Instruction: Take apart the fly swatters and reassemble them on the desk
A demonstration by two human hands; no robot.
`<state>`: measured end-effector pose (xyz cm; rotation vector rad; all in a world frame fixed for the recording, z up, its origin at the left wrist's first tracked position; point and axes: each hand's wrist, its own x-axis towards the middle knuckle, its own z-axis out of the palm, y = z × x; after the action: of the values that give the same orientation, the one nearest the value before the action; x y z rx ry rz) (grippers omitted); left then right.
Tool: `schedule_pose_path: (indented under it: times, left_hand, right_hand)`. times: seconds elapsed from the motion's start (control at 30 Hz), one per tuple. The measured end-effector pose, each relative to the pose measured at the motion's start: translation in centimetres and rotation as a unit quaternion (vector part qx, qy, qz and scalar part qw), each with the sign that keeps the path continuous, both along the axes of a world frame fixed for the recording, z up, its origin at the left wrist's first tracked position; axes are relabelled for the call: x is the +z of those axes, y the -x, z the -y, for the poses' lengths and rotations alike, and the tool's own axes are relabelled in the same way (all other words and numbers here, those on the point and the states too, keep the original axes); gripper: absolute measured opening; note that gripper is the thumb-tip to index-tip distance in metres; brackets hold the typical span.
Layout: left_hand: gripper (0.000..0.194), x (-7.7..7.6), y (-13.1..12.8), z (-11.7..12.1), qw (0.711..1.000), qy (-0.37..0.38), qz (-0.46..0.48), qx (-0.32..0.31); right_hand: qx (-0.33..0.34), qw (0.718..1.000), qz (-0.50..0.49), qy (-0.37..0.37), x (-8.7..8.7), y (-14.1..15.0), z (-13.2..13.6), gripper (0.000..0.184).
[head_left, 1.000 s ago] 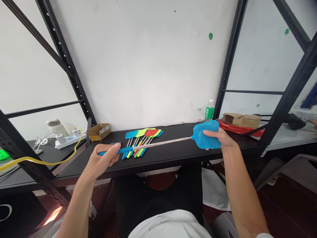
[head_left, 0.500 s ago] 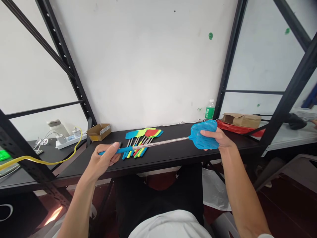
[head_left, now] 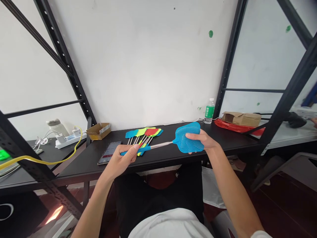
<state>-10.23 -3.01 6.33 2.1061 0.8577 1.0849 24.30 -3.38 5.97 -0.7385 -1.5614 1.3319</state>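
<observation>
Above the black table, a blue fly swatter (head_left: 182, 140) with a metal telescopic shaft is held level between my two hands. My left hand (head_left: 125, 159) is closed round its blue handle. My right hand (head_left: 201, 140) grips the perforated head, thumb on the near face and fingers behind. Behind my left hand lies a row of several fly swatters (head_left: 146, 132) with blue, yellow-green and red heads. My left hand hides part of their handles. A smartphone (head_left: 110, 152) with a lit screen lies on the table left of them.
An open cardboard box (head_left: 99, 131) stands at the table's (head_left: 223, 140) back left. A green-labelled bottle (head_left: 209, 111) is against the wall. At right, another cardboard box (head_left: 241, 118) rests on red plastic (head_left: 232, 127). A yellow cable (head_left: 54, 162) crosses the left, near a power strip (head_left: 71, 138).
My hands have come closer together, and the swatter's shaft is much shorter. My left hand moved right, uncovering the phone; my right hand moved left with the head.
</observation>
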Motion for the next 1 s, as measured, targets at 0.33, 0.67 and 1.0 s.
schedule_pose_path:
  times: [0.33,0.67,1.0]
  left_hand:
    - [0.046,-1.6,-0.5,-1.5,0.989,0.111,-0.018,-0.096]
    - [0.044,-3.9,-4.6,-1.1,0.984,0.131,0.071,-0.101]
    - [0.042,-4.6,-5.7,-0.2,0.982,-0.041,-0.186,-0.003]
  right_hand:
    - [-0.001,0.996,-0.094,-0.007,-0.6,-2.3,-1.8,0.071]
    - [0.219,0.974,0.056,-0.006,-1.8,5.0,-2.4,0.068]
    - [0.06,0.998,-0.003,0.016,-2.7,5.9,-3.3,0.033]
